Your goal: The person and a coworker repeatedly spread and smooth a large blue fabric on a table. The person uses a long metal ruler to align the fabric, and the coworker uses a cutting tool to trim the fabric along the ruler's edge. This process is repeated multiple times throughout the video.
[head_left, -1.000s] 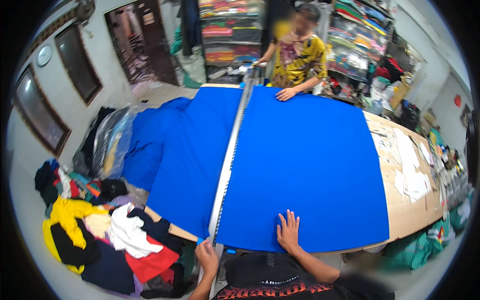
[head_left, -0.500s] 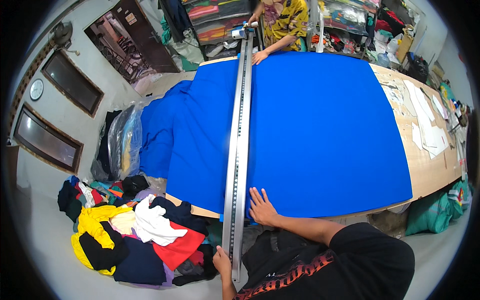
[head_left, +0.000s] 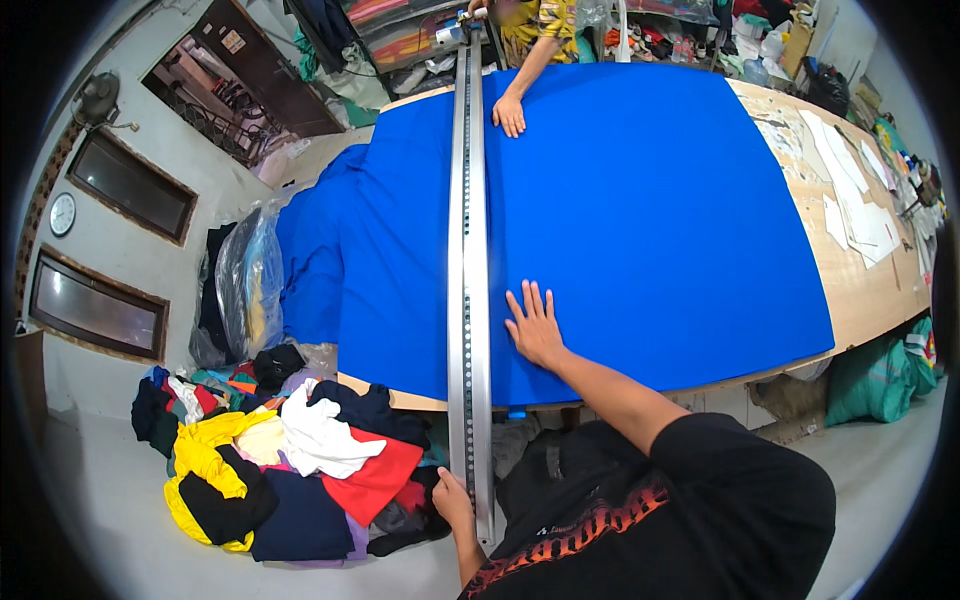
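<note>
A long silver metal rail (head_left: 457, 300) with a row of holes lies across blue fabric (head_left: 660, 230) spread over a wooden table. My left hand (head_left: 454, 499) grips the rail's near end, which sticks out past the table's front edge. Just right of the rail, my right hand (head_left: 537, 328) rests flat on the fabric with its fingers spread. Across the table, a co-worker's hand (head_left: 509, 112) presses on the fabric beside the rail. Another hand of that person, partly cut off at the top, is by a blue-and-white device (head_left: 452, 36) at the rail's far end.
White pattern pieces (head_left: 850, 200) lie on the bare wood (head_left: 880, 290) at the right. A heap of coloured clothes (head_left: 300, 515) covers the floor at lower left. Plastic-wrapped fabric (head_left: 240, 290) stands at the table's left end, and green sacks (head_left: 872, 385) sit below its right side.
My right hand has slid farther in from the table's front edge. The co-worker's hand has reached farther onto the fabric. The whole view has shifted slightly; my left hand stays on the rail.
</note>
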Available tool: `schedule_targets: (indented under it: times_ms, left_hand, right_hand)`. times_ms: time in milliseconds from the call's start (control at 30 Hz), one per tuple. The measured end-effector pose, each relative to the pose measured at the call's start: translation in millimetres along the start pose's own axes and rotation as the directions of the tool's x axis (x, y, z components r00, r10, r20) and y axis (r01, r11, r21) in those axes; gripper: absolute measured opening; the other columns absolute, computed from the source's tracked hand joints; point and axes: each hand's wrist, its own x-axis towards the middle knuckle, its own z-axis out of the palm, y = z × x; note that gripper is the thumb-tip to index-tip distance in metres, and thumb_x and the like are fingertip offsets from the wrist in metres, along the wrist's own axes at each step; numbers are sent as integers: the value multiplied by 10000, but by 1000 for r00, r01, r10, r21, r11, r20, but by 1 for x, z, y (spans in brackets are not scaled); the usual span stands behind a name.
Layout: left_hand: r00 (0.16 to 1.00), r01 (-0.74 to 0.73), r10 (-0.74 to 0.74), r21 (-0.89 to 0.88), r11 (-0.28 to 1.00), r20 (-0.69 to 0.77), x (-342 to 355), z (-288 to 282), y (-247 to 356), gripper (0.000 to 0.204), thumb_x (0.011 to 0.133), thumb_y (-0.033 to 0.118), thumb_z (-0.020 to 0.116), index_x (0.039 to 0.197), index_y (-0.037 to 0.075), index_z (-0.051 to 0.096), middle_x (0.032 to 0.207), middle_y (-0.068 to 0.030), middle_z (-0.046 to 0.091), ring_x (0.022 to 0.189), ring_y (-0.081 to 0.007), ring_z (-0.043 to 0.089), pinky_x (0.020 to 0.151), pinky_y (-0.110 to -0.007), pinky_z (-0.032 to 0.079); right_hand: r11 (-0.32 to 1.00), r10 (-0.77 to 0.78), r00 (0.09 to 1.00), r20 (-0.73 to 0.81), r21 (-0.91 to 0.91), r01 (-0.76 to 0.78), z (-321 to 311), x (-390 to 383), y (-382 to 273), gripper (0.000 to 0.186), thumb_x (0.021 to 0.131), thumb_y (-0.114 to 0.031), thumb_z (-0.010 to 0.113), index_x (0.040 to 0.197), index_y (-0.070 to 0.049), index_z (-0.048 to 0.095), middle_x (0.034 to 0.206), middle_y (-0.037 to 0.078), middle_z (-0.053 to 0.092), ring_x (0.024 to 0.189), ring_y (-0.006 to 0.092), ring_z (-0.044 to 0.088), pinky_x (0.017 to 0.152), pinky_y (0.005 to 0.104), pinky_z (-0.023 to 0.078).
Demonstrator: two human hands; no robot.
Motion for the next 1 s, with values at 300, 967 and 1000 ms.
schedule_targets:
  times_ms: [300,967,1000]
  left_hand:
    - [998,-66,66,81,995,-3,8,-2,5,636,1089,438,426,753,-24,707,659,-190,669,663,-397,671,680,-505,483]
    - [984,116,-84,211,971,-156,220,144,107,518,946,501,711,1097,5,684,1096,-230,742,1054,-436,688,904,-549,537]
    - [971,196,-200,-44,980,-134,240,144,101,515,966,468,685,1159,-10,688,1178,-211,730,1086,-395,693,930,-521,539]
  right_hand:
    - [997,-33,986,164,73,21,-13,-13,-13,594,1106,-437,401,1654,-226,311,1724,231,156,1607,412,92,1260,659,49]
    - [935,355,934,38,-16,-354,-127,-159,117,640,1070,-333,507,1638,-110,315,1694,291,185,1589,460,123,1253,660,79]
    - [944,324,946,28,57,-325,-134,-154,114,631,1068,-316,510,1634,-111,321,1692,285,196,1588,457,132,1256,651,88]
